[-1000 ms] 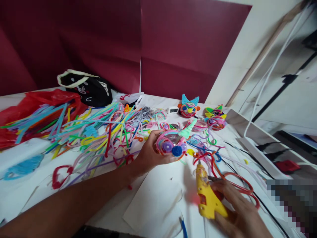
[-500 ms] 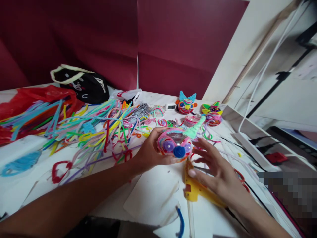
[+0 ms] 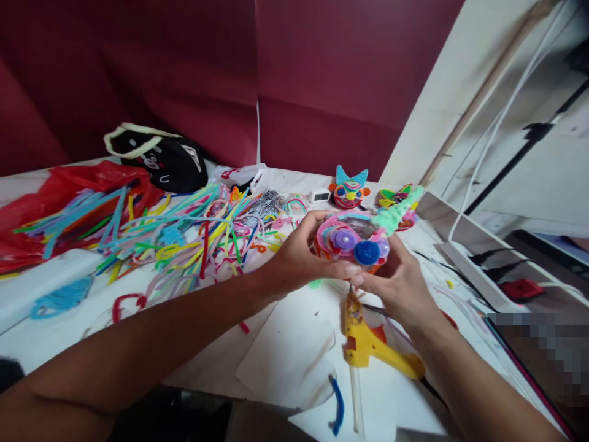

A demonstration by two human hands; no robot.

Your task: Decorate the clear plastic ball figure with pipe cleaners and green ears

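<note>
A round pipe-cleaner animal face (image 3: pixel 343 239) with purple eyes, a blue nose and a long mint-green piece at its upper right is held up between both hands. My left hand (image 3: pixel 313 252) grips its left side, thumb along the bottom. On the right side, my right hand (image 3: pixel 396 276) closes round it, the two thumbs nearly meeting underneath; some of its fingers are hidden behind the piece. Just below the hands lies a yellow hot glue gun (image 3: pixel 363 344) with a clear glue stick (image 3: pixel 355 399) sticking out. A short blue pipe cleaner (image 3: pixel 337 405) rests to its left.
Many coloured pipe cleaners (image 3: pixel 184 233) spread over the left of the table, by a red plastic bag (image 3: pixel 83 172) and a black bag (image 3: pixel 170 162). At the back stand a finished-looking face with blue ears (image 3: pixel 350 191) and a small white clock (image 3: pixel 319 196). A power strip (image 3: pixel 478 270) lies at right.
My right hand has come from beside the animal face to take hold of its right side. The face has moved right and up and is tilted, its green piece now further right.
</note>
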